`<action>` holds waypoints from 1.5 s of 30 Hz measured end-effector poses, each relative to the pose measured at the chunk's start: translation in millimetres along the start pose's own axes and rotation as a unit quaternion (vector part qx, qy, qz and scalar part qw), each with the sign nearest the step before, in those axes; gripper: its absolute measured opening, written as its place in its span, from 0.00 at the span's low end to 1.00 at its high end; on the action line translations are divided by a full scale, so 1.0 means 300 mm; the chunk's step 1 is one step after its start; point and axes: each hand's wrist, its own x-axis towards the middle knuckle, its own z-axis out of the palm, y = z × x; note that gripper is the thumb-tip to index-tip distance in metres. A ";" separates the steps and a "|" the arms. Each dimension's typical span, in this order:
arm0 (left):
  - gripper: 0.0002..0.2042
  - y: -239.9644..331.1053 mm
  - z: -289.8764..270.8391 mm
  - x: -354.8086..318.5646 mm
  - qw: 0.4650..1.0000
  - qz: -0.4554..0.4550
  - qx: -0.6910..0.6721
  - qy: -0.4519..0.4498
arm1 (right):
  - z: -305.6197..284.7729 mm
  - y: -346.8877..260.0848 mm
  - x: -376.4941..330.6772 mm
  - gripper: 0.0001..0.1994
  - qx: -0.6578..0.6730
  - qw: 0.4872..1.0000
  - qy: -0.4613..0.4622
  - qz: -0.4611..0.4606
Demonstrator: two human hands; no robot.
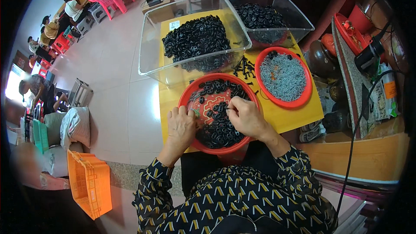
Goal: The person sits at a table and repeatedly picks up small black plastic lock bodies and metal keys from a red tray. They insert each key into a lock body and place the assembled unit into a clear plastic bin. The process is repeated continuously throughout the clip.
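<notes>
A round red basin (250, 140) stands in front of me, holding many small black oval plastic pieces (219, 133) with holes in them. Over its left rim lies my left hand (181, 125), fingers curled; whatever they grip, if anything, is hidden. My right hand (246, 116) is above the basin's right half, thumb and fingertips pinched together just over the black pieces. What sits in that pinch is too small to make out. To the right, a second red basin (308, 87) is filled with silvery screws (284, 80). Loose black bolt-like parts (246, 68) lie between the basins.
Two clear plastic bins, one (149, 56) behind the basin and another (299, 22) farther right, hold more black pieces on the yellow tabletop (277, 119). A black cable (356, 125) hangs at right. An orange crate (91, 184) stands at lower left. Other people sit far left.
</notes>
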 end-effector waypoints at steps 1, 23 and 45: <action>0.10 -0.001 0.004 -0.002 1.000 0.000 -0.010 0.007 | 0.002 -0.001 -0.015 0.04 0.035 0.998 -0.014 0.040; 0.02 0.155 -0.034 -0.169 0.655 -0.171 -0.734 0.055 | 0.047 -0.077 -0.150 0.05 0.458 0.839 -0.083 0.283; 0.04 0.202 -0.012 -0.146 0.387 -0.208 -0.898 0.020 | 0.084 -0.101 -0.175 0.05 0.453 0.844 -0.051 0.283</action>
